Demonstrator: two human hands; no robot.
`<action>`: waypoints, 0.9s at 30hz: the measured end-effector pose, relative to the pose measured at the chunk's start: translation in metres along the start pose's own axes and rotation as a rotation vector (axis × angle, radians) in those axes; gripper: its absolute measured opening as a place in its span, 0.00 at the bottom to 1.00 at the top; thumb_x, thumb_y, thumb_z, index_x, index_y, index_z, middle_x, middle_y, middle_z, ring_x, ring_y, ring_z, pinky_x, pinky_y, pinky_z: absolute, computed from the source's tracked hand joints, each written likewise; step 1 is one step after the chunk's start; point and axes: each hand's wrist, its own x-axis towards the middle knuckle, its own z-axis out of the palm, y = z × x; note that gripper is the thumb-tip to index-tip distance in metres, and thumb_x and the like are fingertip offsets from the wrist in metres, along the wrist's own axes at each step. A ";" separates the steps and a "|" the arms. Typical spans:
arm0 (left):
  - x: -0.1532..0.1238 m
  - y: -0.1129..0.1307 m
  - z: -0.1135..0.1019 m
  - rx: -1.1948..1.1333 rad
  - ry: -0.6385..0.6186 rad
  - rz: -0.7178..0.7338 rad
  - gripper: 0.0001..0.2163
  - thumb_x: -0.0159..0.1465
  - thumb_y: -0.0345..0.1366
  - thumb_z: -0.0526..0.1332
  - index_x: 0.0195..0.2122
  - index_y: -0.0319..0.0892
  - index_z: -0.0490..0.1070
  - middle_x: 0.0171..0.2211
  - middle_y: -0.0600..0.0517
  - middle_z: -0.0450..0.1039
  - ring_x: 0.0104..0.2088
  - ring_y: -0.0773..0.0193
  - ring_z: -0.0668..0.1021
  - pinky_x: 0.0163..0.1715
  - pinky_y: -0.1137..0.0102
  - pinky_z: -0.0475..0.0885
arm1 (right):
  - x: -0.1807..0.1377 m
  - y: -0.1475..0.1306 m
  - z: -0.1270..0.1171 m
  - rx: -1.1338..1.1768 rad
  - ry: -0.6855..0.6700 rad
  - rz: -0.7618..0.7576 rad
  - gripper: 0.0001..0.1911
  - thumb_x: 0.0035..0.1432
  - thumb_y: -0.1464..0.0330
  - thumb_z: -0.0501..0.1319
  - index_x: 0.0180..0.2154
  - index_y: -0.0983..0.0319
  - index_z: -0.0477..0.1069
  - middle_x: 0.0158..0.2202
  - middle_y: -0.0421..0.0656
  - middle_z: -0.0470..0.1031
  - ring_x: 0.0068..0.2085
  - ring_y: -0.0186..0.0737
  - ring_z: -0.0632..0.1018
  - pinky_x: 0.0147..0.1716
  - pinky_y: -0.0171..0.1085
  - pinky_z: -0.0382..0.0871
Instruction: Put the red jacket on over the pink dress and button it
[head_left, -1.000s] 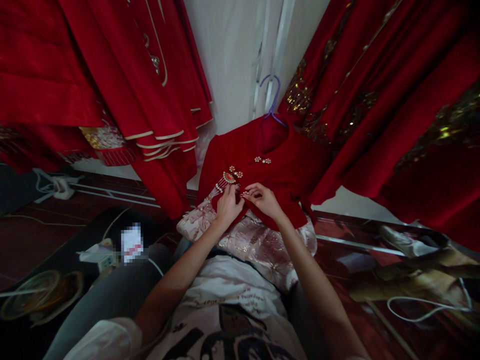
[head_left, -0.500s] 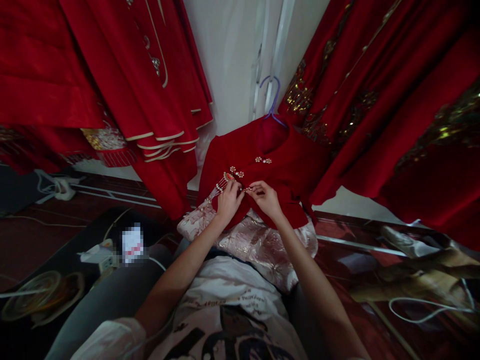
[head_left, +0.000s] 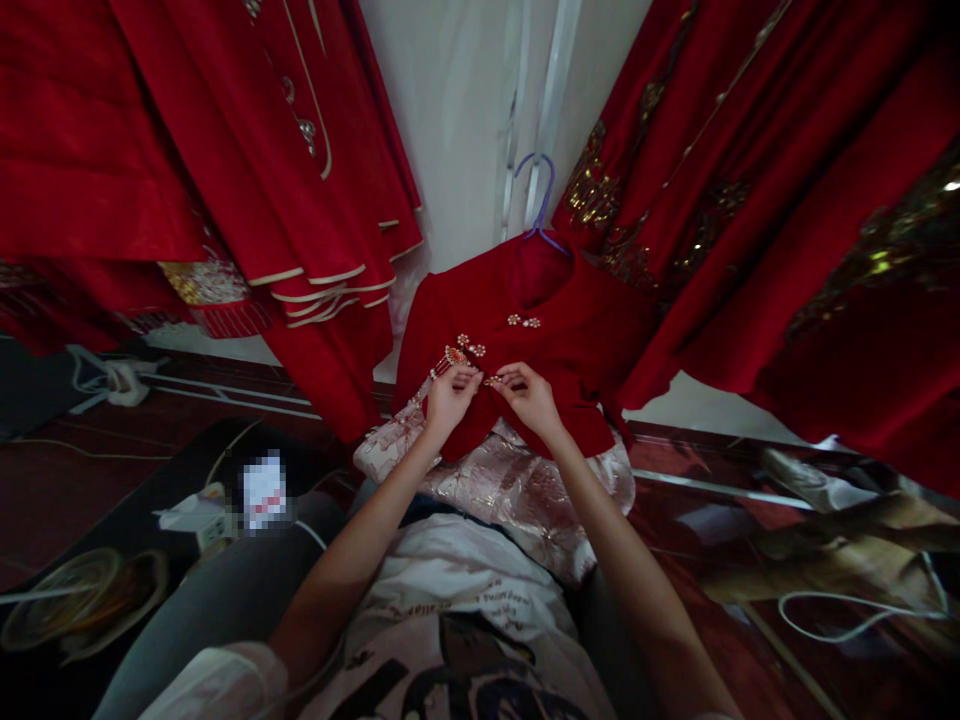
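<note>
A red jacket [head_left: 450, 300] on a purple hanger [head_left: 541, 205] lies across my lap, over a pale pink brocade skirt [head_left: 510, 490]. Flower-shaped ornamental clasps [head_left: 523, 321] run down its front, and a beaded tassel brooch [head_left: 454, 356] sits at its left side. At the lowest clasp [head_left: 491, 381], my right hand [head_left: 529, 398] pinches one end between thumb and fingertips. My left hand [head_left: 453, 398] is closed just left of it, fingertips at the jacket's front edge; whatever it pinches is too small to make out.
Red embroidered garments [head_left: 300, 200] hang at the left, and more with gold sequins [head_left: 750, 230] at the right. A dark low surface at lower left bears a power adapter [head_left: 199, 515] and a clear plastic bowl [head_left: 67, 600]. Brown wrapping [head_left: 840, 560] and a white cord lie at lower right.
My left hand has shifted slightly left, opening a small gap from the right fingertips. The right hand stays at the lowest clasp.
</note>
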 end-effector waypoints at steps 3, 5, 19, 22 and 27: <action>-0.001 -0.005 0.001 -0.183 -0.030 -0.111 0.08 0.61 0.38 0.61 0.36 0.39 0.74 0.33 0.50 0.79 0.32 0.66 0.81 0.36 0.68 0.79 | -0.001 -0.001 0.002 0.014 0.012 0.002 0.10 0.52 0.64 0.63 0.37 0.60 0.71 0.33 0.43 0.76 0.33 0.37 0.76 0.36 0.35 0.72; -0.002 -0.005 0.001 -0.257 -0.044 -0.161 0.07 0.59 0.36 0.61 0.36 0.38 0.74 0.34 0.49 0.79 0.32 0.65 0.81 0.38 0.66 0.79 | -0.002 -0.002 0.004 0.020 0.025 0.001 0.10 0.53 0.64 0.63 0.38 0.60 0.71 0.33 0.43 0.76 0.33 0.37 0.76 0.35 0.35 0.73; -0.002 0.003 0.001 -0.042 -0.026 -0.061 0.06 0.54 0.28 0.66 0.34 0.37 0.77 0.34 0.47 0.81 0.33 0.63 0.82 0.39 0.66 0.79 | -0.014 0.001 0.029 -0.095 0.185 -0.038 0.12 0.60 0.62 0.58 0.44 0.60 0.70 0.36 0.43 0.76 0.35 0.36 0.76 0.36 0.35 0.73; -0.001 -0.001 0.001 -0.013 -0.036 -0.037 0.06 0.54 0.27 0.65 0.34 0.37 0.77 0.33 0.47 0.81 0.33 0.63 0.82 0.39 0.66 0.79 | -0.016 0.000 0.031 -0.133 0.213 -0.058 0.12 0.61 0.61 0.57 0.43 0.60 0.71 0.37 0.43 0.76 0.35 0.36 0.76 0.36 0.35 0.73; 0.001 -0.005 -0.010 0.050 -0.091 0.059 0.06 0.57 0.31 0.64 0.35 0.40 0.78 0.33 0.50 0.81 0.32 0.65 0.82 0.38 0.68 0.78 | -0.019 -0.002 0.032 -0.148 0.221 -0.087 0.12 0.62 0.61 0.56 0.44 0.61 0.70 0.37 0.43 0.75 0.35 0.36 0.76 0.36 0.35 0.73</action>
